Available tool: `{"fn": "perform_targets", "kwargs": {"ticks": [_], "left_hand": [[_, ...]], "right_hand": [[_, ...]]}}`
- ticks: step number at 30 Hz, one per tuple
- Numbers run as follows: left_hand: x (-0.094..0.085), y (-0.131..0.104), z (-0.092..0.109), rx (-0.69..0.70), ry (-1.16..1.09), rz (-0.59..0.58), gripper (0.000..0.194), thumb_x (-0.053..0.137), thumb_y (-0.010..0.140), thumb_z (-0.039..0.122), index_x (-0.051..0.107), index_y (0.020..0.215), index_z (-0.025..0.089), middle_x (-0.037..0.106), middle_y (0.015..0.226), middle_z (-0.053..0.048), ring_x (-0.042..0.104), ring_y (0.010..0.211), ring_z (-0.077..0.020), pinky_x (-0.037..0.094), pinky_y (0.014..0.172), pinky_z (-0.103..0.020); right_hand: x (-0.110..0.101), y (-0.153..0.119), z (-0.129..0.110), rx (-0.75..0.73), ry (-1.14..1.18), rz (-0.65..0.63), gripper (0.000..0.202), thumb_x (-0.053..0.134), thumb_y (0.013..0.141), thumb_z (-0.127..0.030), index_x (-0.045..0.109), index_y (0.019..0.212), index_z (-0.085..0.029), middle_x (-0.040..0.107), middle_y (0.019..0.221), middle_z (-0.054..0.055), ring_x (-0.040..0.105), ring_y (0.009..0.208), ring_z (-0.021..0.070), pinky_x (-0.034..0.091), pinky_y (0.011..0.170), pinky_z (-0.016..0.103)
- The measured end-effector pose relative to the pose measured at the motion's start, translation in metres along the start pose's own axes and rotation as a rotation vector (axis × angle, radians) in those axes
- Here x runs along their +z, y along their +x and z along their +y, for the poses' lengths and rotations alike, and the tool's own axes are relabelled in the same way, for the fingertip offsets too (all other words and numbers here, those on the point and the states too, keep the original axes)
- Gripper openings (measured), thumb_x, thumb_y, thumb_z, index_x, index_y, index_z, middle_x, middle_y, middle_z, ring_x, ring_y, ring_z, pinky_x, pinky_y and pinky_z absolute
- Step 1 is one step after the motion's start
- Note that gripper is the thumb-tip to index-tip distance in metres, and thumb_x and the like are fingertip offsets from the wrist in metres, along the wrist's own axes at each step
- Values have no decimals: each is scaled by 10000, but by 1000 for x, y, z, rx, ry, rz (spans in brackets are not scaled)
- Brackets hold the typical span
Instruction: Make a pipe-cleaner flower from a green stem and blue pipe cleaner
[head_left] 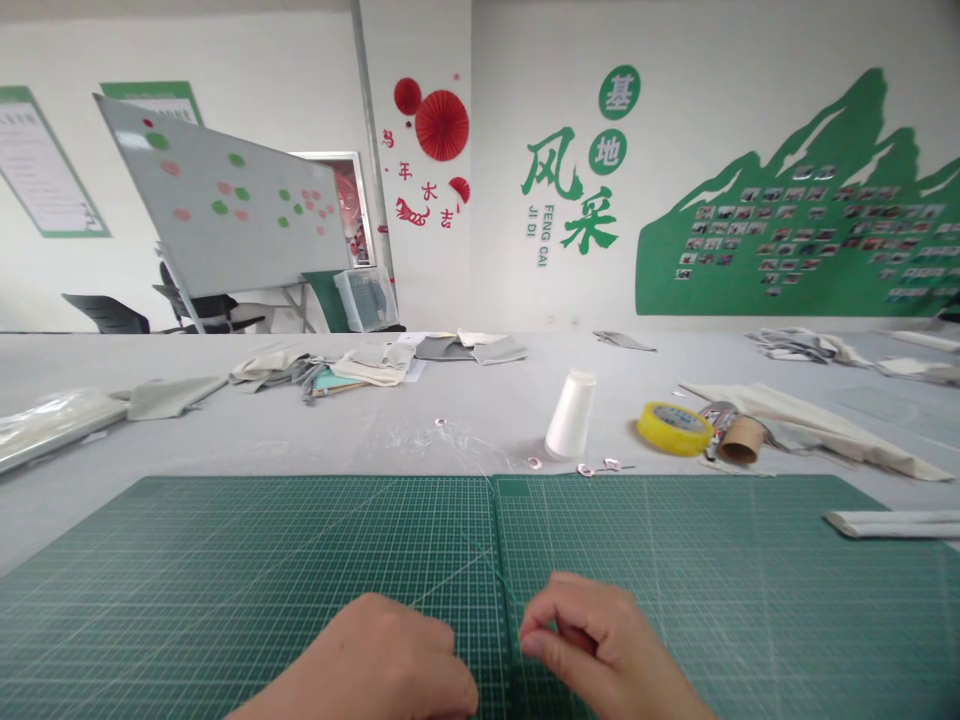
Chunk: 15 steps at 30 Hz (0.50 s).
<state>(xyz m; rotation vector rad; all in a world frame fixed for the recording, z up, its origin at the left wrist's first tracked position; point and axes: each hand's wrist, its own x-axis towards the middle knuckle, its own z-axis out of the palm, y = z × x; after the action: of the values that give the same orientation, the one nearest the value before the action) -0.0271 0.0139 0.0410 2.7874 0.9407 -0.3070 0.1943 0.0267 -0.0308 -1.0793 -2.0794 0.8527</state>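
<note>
Two green cutting mats lie side by side, the left mat (pixel 247 560) and the right mat (pixel 720 580). Over the left mat, near its inner edge, my left hand (pixel 390 660) is closed with its back up; whatever its fingers hold is hidden. My right hand (pixel 585 635) hovers just right of the seam, its thumb and index finger pinched together on something too small to make out. A thin green thread (pixel 501 575) runs along the seam towards my right hand. Beyond the mats stands a white thread cone (pixel 571 415), with loose pale thread (pixel 465 445) to its left.
Yellow tape (pixel 675 428) and a brown cardboard roll (pixel 742 440) lie behind the right mat. Small pinkish rings (pixel 585 470) sit near the cone. Grey and cream fabric pieces (pixel 375 362) lie farther back, and folded fabric (pixel 892 524) rests at the right.
</note>
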Motion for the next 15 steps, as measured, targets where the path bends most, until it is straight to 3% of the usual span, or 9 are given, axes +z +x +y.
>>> {"fn": "perform_targets", "kwargs": {"ticks": [3, 7, 12, 15], "left_hand": [[2, -2, 5, -108, 90, 12, 144, 587, 827, 81, 624, 746, 194, 679, 734, 11, 632, 613, -154, 286, 463, -272], [7, -8, 8, -287, 119, 110, 232, 500, 771, 19, 630, 803, 208, 683, 792, -16, 655, 654, -205, 367, 498, -282], [15, -15, 3, -349, 89, 218, 281, 452, 767, 16, 640, 821, 219, 663, 747, -20, 649, 636, -220, 458, 538, -296], [19, -18, 0, -370, 42, 361, 263, 447, 814, 58, 647, 843, 226, 657, 732, -13, 648, 643, -203, 471, 564, -271]], "right_hand": [[-6, -4, -12, -36, -78, 28, 177, 576, 884, -214, 674, 738, -201, 617, 645, -9, 569, 588, 142, 379, 553, 233], [-10, -8, -21, -145, -189, 47, 169, 557, 906, -183, 666, 778, -201, 634, 648, -9, 578, 566, 129, 387, 528, 219], [-5, -10, -21, -237, -249, 46, 150, 562, 906, -144, 670, 813, -191, 673, 672, -1, 609, 583, 128, 421, 542, 210], [-1, -11, -21, -232, -232, 18, 153, 559, 892, -123, 674, 820, -193, 694, 685, 0, 621, 570, 126, 441, 536, 202]]}}
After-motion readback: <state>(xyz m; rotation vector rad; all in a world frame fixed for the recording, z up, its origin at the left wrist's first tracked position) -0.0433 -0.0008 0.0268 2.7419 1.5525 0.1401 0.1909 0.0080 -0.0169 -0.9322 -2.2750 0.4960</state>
